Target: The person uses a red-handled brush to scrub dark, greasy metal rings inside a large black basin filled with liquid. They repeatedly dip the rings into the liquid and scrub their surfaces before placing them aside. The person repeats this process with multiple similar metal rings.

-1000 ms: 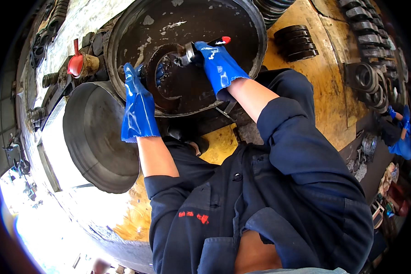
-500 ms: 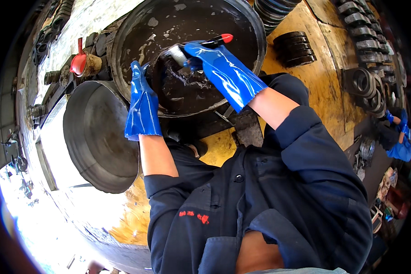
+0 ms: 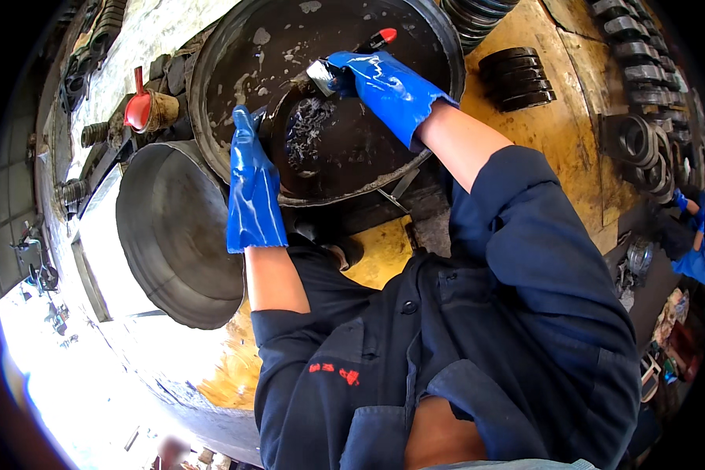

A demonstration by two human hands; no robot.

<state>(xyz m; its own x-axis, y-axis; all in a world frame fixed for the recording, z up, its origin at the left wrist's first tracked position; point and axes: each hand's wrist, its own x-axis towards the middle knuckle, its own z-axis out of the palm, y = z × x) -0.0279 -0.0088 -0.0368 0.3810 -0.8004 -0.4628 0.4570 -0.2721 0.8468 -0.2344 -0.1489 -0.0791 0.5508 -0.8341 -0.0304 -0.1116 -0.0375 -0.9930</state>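
The left hand [image 3: 256, 180], blue-gloved, reaches over the near-left rim of the large basin [image 3: 456, 70], its fingertips at the left edge of a dark ring [image 3: 282, 106]; the pictures do not show whether they close on it. The ring lies in the basin's left half, between the two hands, its left edge nearest the left hand. At its far edge is the pale head of a flat brush [image 3: 319, 77], whose long axis slants up toward the basin's far-right rim, ending in a red-tipped handle. The gloved right hand [image 3: 376, 78] is wrapped around the brush.

Among the containers, leftmost is a small tan bucket [image 3: 162, 111] with a red scoop [image 3: 138, 110] at its mouth; what else it holds cannot be told. Next, a deep grey basin [image 3: 145, 251] stands just beside the large basin's near-left rim, its inner wall showing. The large basin contains dark liquid, pale flecks toward its far-left rim and a patch of froth [image 3: 309, 133] by the ring. Beyond its right rim stands a stack of black rings [image 3: 517, 78].
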